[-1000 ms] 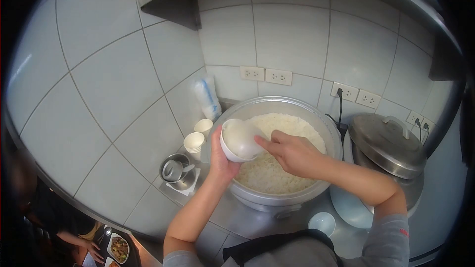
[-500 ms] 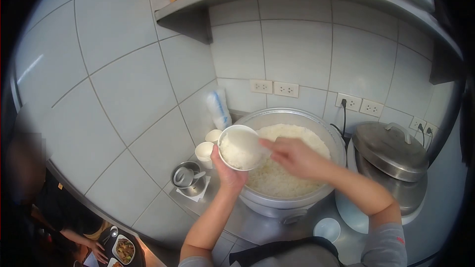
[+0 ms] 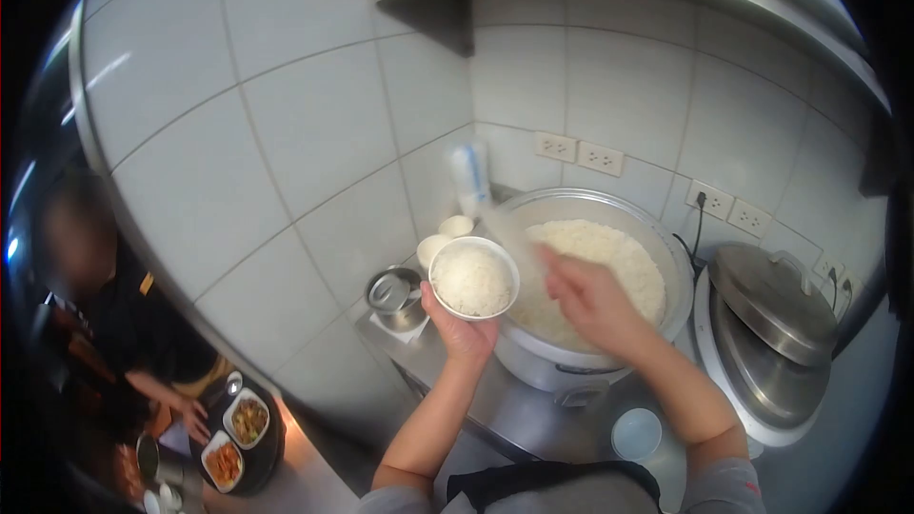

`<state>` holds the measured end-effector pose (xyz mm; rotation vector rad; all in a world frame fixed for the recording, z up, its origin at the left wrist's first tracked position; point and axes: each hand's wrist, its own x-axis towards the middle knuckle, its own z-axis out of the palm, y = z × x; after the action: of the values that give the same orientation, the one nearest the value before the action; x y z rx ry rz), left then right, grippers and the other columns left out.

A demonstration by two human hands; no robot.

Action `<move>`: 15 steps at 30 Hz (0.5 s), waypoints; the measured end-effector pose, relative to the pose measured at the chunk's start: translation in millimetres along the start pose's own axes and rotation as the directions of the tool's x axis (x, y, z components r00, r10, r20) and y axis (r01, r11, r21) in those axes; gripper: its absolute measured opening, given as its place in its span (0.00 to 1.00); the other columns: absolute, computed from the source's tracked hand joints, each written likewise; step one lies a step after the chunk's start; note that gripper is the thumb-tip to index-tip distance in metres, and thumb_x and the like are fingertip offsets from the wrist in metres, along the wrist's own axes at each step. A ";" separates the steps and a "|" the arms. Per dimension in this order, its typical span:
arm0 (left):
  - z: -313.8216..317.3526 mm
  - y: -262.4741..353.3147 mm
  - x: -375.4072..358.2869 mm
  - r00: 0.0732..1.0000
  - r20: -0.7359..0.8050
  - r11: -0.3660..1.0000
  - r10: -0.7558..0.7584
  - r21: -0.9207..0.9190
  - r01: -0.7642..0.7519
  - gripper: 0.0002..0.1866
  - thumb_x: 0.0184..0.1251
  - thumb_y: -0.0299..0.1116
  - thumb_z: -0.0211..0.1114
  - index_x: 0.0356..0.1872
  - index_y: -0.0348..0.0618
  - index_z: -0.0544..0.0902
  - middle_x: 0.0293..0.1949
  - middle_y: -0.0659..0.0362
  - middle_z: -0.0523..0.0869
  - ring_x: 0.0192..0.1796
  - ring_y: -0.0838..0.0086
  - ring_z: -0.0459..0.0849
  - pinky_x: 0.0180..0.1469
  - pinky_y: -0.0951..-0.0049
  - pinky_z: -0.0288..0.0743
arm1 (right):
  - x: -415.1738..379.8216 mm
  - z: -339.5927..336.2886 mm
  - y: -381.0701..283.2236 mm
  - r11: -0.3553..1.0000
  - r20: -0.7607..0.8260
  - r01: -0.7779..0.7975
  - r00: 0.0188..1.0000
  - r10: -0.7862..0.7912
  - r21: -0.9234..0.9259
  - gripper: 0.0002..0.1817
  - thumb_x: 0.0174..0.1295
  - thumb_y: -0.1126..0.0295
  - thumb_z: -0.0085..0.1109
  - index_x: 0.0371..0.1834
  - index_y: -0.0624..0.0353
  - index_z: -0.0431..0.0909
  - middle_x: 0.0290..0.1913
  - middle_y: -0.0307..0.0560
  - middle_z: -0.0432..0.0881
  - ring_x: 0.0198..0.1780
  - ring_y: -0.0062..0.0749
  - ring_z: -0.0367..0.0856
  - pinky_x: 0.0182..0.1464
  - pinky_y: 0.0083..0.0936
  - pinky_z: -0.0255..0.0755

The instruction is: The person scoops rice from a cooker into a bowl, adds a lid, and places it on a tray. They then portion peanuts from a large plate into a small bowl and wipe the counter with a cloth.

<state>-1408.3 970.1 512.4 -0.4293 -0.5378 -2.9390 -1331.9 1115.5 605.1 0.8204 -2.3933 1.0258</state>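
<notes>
My left hand (image 3: 464,331) grips a white bowl (image 3: 514,297) from below and the side. A rounded mound of cooked rice (image 3: 473,278) fills the bowl. My right hand (image 3: 595,305) is closed around the handle of a pale rice paddle (image 3: 514,236), its blade raised beside the bowl and smeared by motion. Under both hands stands a large round rice cooker (image 3: 678,276), its lid off and plenty of rice inside. My right forearm covers part of its rim.
Beyond the bowl stand stacked white cups (image 3: 455,226) and a plastic-wrapped sleeve (image 3: 468,176). A metal pot (image 3: 395,300) sits left, a pale blue bowl (image 3: 636,433) in front, a lidded second cooker (image 3: 771,333) right. At lower left, a person (image 3: 157,324) is beside a tray with dishes (image 3: 249,419).
The paddle has come off the rice in the bowl and swung up behind it. The bowl is more level, its rice now rounded. My view has turned left, showing more of the other person.
</notes>
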 end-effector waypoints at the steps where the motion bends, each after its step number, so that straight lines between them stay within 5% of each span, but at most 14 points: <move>1: 1.6 8.1 -10.3 0.999 -0.025 1.000 0.027 0.001 -0.027 0.37 0.61 0.65 0.42 0.60 0.45 0.67 0.59 0.57 0.72 0.61 0.63 0.69 0.63 0.61 0.61 | -3.6 -6.1 -15.2 0.989 0.010 -0.083 0.997 0.082 0.123 0.21 0.62 0.75 0.47 0.60 0.61 0.67 0.23 0.43 0.68 0.24 0.25 0.70 0.29 0.23 0.67; 3: 4.6 25.6 -33.4 0.998 -0.044 0.999 -0.049 0.007 0.049 0.38 0.59 0.67 0.43 0.61 0.47 0.67 0.59 0.57 0.71 0.61 0.63 0.69 0.63 0.60 0.61 | -9.2 2.6 -26.2 0.952 0.075 -0.167 0.985 0.153 0.256 0.19 0.64 0.74 0.46 0.59 0.61 0.68 0.23 0.40 0.69 0.21 0.21 0.69 0.25 0.20 0.66; 6: -13.2 54.3 -67.3 0.984 -0.101 0.989 -0.147 -0.005 0.147 0.39 0.56 0.67 0.46 0.61 0.48 0.67 0.60 0.57 0.71 0.61 0.62 0.68 0.63 0.57 0.61 | -22.0 27.2 -35.2 0.975 0.194 -0.036 0.981 -0.007 0.219 0.19 0.61 0.77 0.45 0.57 0.65 0.68 0.23 0.48 0.72 0.22 0.29 0.71 0.27 0.25 0.67; 8: -23.9 77.6 -94.4 0.978 -0.174 0.993 -0.112 0.005 0.115 0.39 0.56 0.66 0.48 0.60 0.48 0.67 0.59 0.57 0.71 0.61 0.62 0.68 0.62 0.57 0.61 | -25.4 28.5 -42.7 0.845 0.359 -0.388 0.898 0.256 0.368 0.18 0.63 0.76 0.43 0.56 0.64 0.69 0.22 0.41 0.70 0.19 0.18 0.67 0.22 0.18 0.63; 12: -55.5 124.6 -156.4 0.946 -0.303 0.993 -0.115 -0.069 0.099 0.36 0.54 0.63 0.51 0.59 0.51 0.69 0.58 0.56 0.72 0.61 0.59 0.68 0.61 0.53 0.61 | -33.0 97.1 -59.1 0.880 0.524 -0.267 0.851 0.025 0.393 0.18 0.64 0.76 0.42 0.57 0.64 0.70 0.24 0.37 0.70 0.17 0.13 0.66 0.19 0.14 0.61; 15: -97.4 158.0 -208.7 0.906 -0.421 0.995 -0.048 -0.102 0.005 0.36 0.53 0.63 0.50 0.60 0.52 0.68 0.59 0.55 0.70 0.61 0.57 0.68 0.60 0.51 0.61 | -44.0 115.7 -65.3 0.783 0.547 -0.370 0.836 0.047 0.499 0.18 0.65 0.76 0.40 0.58 0.63 0.69 0.25 0.37 0.70 0.17 0.13 0.65 0.19 0.12 0.60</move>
<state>-1207.5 802.3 414.8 0.2135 -0.3414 -2.9575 -1271.9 1007.8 538.8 1.1609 -2.6655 1.9288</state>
